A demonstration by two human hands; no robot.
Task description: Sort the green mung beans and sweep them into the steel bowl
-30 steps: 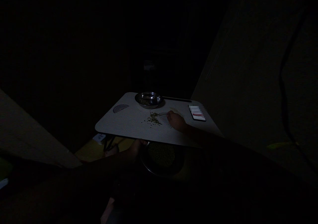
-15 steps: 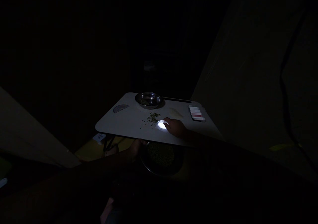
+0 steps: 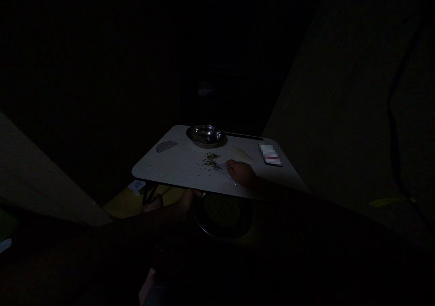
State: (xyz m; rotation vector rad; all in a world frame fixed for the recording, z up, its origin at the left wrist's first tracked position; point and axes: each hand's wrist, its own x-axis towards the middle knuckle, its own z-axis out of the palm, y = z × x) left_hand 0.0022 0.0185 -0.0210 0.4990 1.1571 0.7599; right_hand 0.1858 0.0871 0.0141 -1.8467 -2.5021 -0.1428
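Observation:
My right hand [image 3: 241,172] rests on a white folding lap table [image 3: 173,165], shut on a thin metal utensil [image 3: 222,165] whose exact kind the dark hides. The utensil's tip lies next to a small scatter of green grains [image 3: 211,160]. My left hand [image 3: 189,200] is at the table's near edge, its fingers curled on the rim. Below that edge, on the floor, sits a dark round plate heaped with green grains [image 3: 222,211], partly hidden by the table.
A steel bowl [image 3: 205,136] with a little in it stands at the table's far edge. A grey half-round object [image 3: 166,146], a pale flat scrap [image 3: 242,154] and a phone [image 3: 271,155] also lie on the table. Dark walls flank it, and the floor is yellowish.
The bright glint beside my right hand half a second ago has gone. My right hand has shifted slightly, and the metal utensil now shows at its left. My left hand stays at the edge.

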